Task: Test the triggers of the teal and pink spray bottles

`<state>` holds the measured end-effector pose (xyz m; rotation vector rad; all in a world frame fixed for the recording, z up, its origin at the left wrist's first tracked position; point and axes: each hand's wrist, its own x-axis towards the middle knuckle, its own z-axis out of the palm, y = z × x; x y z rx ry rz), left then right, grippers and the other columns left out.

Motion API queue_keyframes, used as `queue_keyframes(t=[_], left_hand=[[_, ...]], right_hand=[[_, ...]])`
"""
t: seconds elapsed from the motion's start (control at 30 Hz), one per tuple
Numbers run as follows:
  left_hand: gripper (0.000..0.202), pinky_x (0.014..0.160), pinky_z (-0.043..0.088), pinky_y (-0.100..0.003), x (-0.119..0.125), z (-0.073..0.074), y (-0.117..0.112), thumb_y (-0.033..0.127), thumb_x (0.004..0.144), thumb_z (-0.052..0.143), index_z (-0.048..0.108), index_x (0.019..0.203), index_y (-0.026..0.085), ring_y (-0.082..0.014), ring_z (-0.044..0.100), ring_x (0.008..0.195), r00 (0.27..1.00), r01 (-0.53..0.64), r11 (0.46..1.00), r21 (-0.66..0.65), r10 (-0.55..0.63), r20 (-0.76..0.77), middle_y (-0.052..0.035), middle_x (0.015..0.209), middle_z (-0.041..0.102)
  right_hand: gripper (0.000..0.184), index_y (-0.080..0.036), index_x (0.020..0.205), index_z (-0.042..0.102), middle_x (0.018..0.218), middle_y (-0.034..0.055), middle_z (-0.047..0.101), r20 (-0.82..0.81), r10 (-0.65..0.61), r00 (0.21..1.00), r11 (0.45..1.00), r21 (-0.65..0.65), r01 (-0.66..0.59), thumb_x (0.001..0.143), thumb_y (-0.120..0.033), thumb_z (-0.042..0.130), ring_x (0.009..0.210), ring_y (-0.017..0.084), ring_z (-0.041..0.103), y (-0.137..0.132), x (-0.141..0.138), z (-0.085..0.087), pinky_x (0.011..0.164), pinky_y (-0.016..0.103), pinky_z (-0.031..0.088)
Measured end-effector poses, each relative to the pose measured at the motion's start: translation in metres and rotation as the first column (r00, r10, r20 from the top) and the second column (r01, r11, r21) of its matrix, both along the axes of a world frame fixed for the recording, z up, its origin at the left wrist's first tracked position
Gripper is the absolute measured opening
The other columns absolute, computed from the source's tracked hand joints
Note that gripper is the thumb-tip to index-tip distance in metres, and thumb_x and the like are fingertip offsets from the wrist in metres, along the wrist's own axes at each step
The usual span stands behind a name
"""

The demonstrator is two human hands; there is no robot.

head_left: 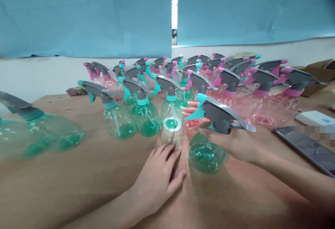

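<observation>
My right hand (237, 141) is wrapped round the neck of a green spray bottle (208, 157) with a grey head and a turquoise nozzle. The bottle leans a little, and whether its base touches the table cannot be made out. Flat on the wood, fingers spread, lies my left hand (163, 173), holding nothing. Just beyond its fingertips stands another green spray bottle (171, 112), upright. Two more, a green bottle (146, 117) and a green bottle (119, 120), stand to its left.
Pink spray bottles (264, 110) crowd the right and back of the wooden table (104, 187). More green bottles (62, 131) stand at far left. A phone (303, 148), a white box (316, 118) and a cardboard box (318, 77) are on the right. Blue curtains (86, 16) hang behind.
</observation>
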<state>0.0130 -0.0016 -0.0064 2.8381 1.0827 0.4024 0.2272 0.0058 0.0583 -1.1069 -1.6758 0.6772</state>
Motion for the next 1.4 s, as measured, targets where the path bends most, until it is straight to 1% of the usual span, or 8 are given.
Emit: queue_keyframes(t=[0.5, 0.6, 0.8, 0.9, 1.07, 1.2, 1.3, 1.4], left_hand=[[0.045, 0.100, 0.041, -0.050, 0.0001, -0.0007, -0.0006, 0.033, 0.091, 0.054, 0.051, 0.130, 0.011, -0.0325, 0.047, 0.123, 1.000, -0.009, 1.000, 0.007, 0.008, 0.015, -0.0158, 0.131, 0.055], [0.044, 0.099, 0.041, -0.050, -0.0001, -0.0006, -0.0004, 0.033, 0.092, 0.053, 0.051, 0.130, 0.011, -0.0327, 0.047, 0.123, 1.000, -0.009, 1.000, 0.005, 0.009, 0.012, -0.0158, 0.131, 0.055], [0.044, 0.098, 0.042, -0.051, 0.0003, 0.0007, -0.0001, 0.033, 0.091, 0.053, 0.051, 0.131, 0.013, -0.0327, 0.048, 0.123, 1.000, -0.008, 1.000, -0.004, 0.008, 0.022, -0.0159, 0.131, 0.055], [0.045, 0.098, 0.042, -0.051, 0.0005, 0.0012, -0.0004, 0.033, 0.091, 0.054, 0.052, 0.130, 0.011, -0.0332, 0.048, 0.122, 1.000, -0.006, 1.000, -0.007, 0.006, 0.022, -0.0167, 0.130, 0.056], [0.045, 0.099, 0.042, -0.051, 0.0008, 0.0026, -0.0013, 0.033, 0.091, 0.054, 0.052, 0.130, 0.011, -0.0331, 0.048, 0.122, 1.000, -0.011, 1.000, -0.003, 0.011, 0.018, -0.0165, 0.130, 0.056], [0.045, 0.100, 0.041, -0.050, 0.0007, 0.0031, -0.0016, 0.033, 0.090, 0.055, 0.052, 0.130, 0.012, -0.0325, 0.048, 0.123, 1.000, -0.014, 1.000, -0.009, 0.014, 0.009, -0.0162, 0.132, 0.055], [0.045, 0.100, 0.041, -0.050, 0.0005, 0.0029, -0.0011, 0.033, 0.091, 0.055, 0.052, 0.130, 0.011, -0.0326, 0.048, 0.123, 1.000, -0.012, 1.000, -0.010, 0.012, 0.013, -0.0160, 0.131, 0.055], [0.046, 0.099, 0.042, -0.051, 0.0007, 0.0028, -0.0006, 0.032, 0.090, 0.055, 0.052, 0.130, 0.009, -0.0334, 0.048, 0.122, 1.000, -0.011, 1.000, -0.012, 0.011, 0.008, -0.0174, 0.131, 0.056]], right_hand=[[0.005, -0.024, 0.061, 0.054, 0.059, -0.0017, 0.057, 0.036, -0.109, 0.993, 0.993, -0.040, 0.111, 0.066, -0.022, 0.053, 0.061, 0.016, 0.057, -0.0005, -0.0013, 0.0007, 0.055, 0.029, 0.049], [0.008, -0.024, 0.066, 0.057, 0.061, -0.0023, 0.059, 0.041, -0.084, 0.996, 0.996, -0.039, 0.086, 0.064, -0.019, 0.052, 0.060, 0.015, 0.058, 0.0001, 0.0000, 0.0004, 0.055, 0.028, 0.050], [0.021, -0.028, 0.081, 0.061, 0.073, -0.0023, 0.067, 0.018, 0.000, 1.000, 0.995, -0.098, 0.002, 0.067, -0.015, 0.051, 0.075, 0.018, 0.067, 0.0010, 0.0012, 0.0024, 0.068, 0.029, 0.054], [0.016, -0.027, 0.076, 0.059, 0.074, -0.0016, 0.067, -0.028, -0.022, 0.999, 0.994, -0.107, 0.019, 0.065, -0.017, 0.053, 0.069, 0.018, 0.065, 0.0009, -0.0001, 0.0037, 0.060, 0.028, 0.053], [0.009, -0.024, 0.059, 0.048, 0.056, -0.0050, 0.054, -0.049, -0.060, 0.997, 0.992, -0.115, 0.054, 0.061, -0.018, 0.054, 0.050, 0.012, 0.051, -0.0005, -0.0017, 0.0042, 0.045, 0.024, 0.044], [0.005, -0.024, 0.061, 0.052, 0.053, -0.0054, 0.051, -0.037, -0.086, 0.996, 0.983, -0.165, 0.079, 0.061, -0.019, 0.054, 0.046, 0.011, 0.046, -0.0010, -0.0012, 0.0030, 0.042, 0.024, 0.040], [0.013, -0.026, 0.074, 0.061, 0.065, -0.0021, 0.063, -0.061, -0.028, 0.998, 0.988, -0.155, 0.019, 0.065, -0.019, 0.055, 0.059, 0.016, 0.060, -0.0001, 0.0000, 0.0017, 0.050, 0.027, 0.049], [0.028, -0.028, 0.094, 0.066, 0.082, 0.0001, 0.071, -0.076, 0.072, 0.994, 0.990, -0.115, -0.081, 0.071, -0.018, 0.054, 0.086, 0.020, 0.067, 0.0012, 0.0011, 0.0001, 0.070, 0.031, 0.055]])
